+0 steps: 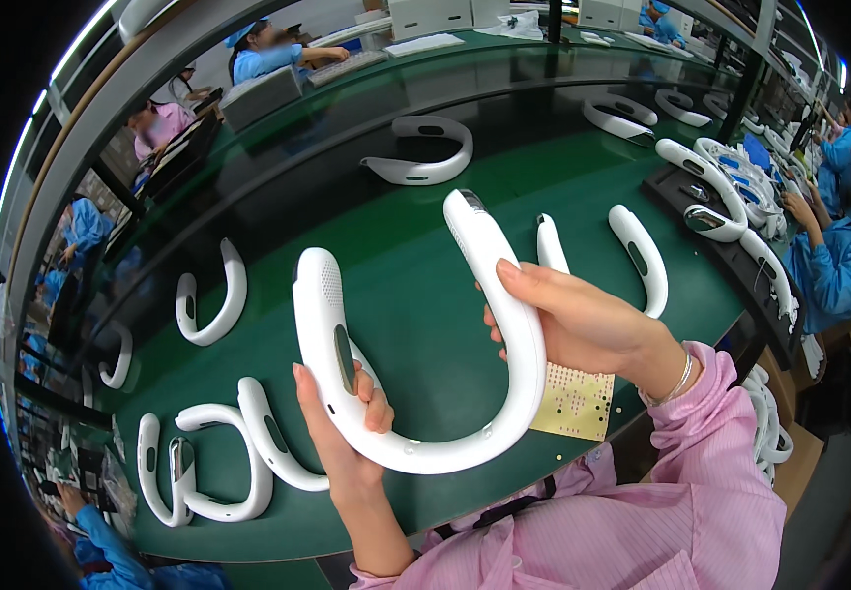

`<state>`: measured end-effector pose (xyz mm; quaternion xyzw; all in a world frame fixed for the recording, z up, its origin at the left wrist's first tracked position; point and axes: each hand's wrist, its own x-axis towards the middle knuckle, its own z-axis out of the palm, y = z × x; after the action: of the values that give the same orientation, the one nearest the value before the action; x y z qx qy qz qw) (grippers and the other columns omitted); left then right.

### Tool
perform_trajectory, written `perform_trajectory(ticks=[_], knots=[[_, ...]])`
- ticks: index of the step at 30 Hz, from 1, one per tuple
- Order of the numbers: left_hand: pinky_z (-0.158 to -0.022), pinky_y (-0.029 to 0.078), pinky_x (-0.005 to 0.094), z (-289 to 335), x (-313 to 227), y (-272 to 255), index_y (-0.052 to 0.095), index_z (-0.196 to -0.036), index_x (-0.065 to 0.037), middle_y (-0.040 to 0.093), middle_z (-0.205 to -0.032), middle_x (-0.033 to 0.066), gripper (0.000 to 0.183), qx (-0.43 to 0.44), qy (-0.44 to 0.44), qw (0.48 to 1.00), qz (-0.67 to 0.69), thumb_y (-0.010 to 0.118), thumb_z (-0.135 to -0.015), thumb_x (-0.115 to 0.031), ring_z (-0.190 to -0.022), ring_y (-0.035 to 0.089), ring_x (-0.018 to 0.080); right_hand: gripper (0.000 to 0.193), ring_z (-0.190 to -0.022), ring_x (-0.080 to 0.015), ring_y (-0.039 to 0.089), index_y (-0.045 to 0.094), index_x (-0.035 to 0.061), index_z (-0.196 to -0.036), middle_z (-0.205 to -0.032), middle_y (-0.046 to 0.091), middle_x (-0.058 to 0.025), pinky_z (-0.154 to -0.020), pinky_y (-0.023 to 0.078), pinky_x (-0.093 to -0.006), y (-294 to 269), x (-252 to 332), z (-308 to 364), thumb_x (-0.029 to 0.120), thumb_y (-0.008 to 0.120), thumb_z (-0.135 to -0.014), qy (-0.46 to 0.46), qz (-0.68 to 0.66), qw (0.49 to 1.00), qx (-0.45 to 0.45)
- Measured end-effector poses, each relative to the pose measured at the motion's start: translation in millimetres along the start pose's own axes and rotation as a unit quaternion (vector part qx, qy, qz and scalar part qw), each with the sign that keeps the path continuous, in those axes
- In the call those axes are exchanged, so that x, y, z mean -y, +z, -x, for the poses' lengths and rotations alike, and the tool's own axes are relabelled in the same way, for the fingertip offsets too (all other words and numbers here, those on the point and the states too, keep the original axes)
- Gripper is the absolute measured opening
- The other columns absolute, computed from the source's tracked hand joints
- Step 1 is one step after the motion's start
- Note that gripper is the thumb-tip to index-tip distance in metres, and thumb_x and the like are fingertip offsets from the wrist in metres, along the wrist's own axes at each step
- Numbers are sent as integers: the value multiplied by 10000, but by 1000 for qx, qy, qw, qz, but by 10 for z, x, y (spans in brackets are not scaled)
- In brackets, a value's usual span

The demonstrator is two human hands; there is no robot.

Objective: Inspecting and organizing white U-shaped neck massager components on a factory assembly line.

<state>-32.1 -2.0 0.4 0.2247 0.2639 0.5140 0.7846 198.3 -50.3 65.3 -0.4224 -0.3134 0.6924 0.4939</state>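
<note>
A white U-shaped neck fan [450,458] is held up over the green bench, its two ends pointing away from me. My left hand [352,433] is closed round its left arm, fingers curled over the inner side by a dark oval panel. On the right arm, my right hand [583,310] grips with the thumb on top and the fingers behind. Just left of my left hand lies another neck fan [273,438], with more [234,501] beside it. Past my right hand rests one neck fan [653,261], partly hidden by that hand.
A yellow sheet of small stickers [583,408] lies under my right wrist. Farther off, a neck fan [435,175] rests on the dark belt. At the right, a black tray [666,187] carries neck fans. Co-workers in blue [843,256] sit around the line; a metal frame post [17,265] stands left.
</note>
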Motion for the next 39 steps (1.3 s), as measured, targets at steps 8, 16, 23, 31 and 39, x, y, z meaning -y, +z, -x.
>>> perform_trajectory(ticks=[8, 16, 23, 31, 39], knots=[[-338, 354, 210, -98, -7, -138, 502, -952, -3, 530, -702, 79, 560, -21, -12, 999, 29, 389, -908, -549, -396, 438, 122, 319, -791, -92, 487, 456, 28, -996, -851, 476, -24, -735, 438, -276, 88, -49, -122, 302, 581, -892, 23, -25, 999, -36], [-1043, 261, 379, -152, 85, -148, 372, -1298, 10, 426, -1255, 108, 571, -130, 197, 968, -84, 389, -933, -429, -1214, 352, 250, 291, -848, -178, 510, 440, 36, -1014, -893, 467, -72, -824, 452, -394, 42, -202, -1106, 166, 632, -838, -40, -187, 978, -79], [-814, 414, 312, -115, 108, -186, 520, -1096, -5, 523, -1125, 101, 310, -78, 124, 982, -123, 473, -889, -231, -964, 518, 198, 527, -1164, -364, 462, 444, -97, -1189, -1248, 454, -279, -989, 379, -456, -221, -323, -2516, 350, 458, -908, 103, 126, 982, -97], [-742, 437, 268, -96, 132, -196, 541, -987, 2, 576, -989, 101, 155, -39, 111, 986, -114, 474, -881, -89, -855, 556, 150, 401, -1055, -286, 516, 550, 46, -1020, -1041, 578, -125, -898, 404, -411, -2399, 185, -3020, 110, 654, -638, -293, 768, 412, -393], [-778, 450, 282, -70, 154, -205, 557, -1022, 10, 576, -1012, 97, 191, -58, 233, 917, -318, 512, -850, -61, -843, 571, 156, 333, -952, -340, 514, 524, 43, -994, -976, 551, -155, -785, 347, -434, -1629, 361, -2348, 308, 612, -811, -369, 661, 589, -283]])
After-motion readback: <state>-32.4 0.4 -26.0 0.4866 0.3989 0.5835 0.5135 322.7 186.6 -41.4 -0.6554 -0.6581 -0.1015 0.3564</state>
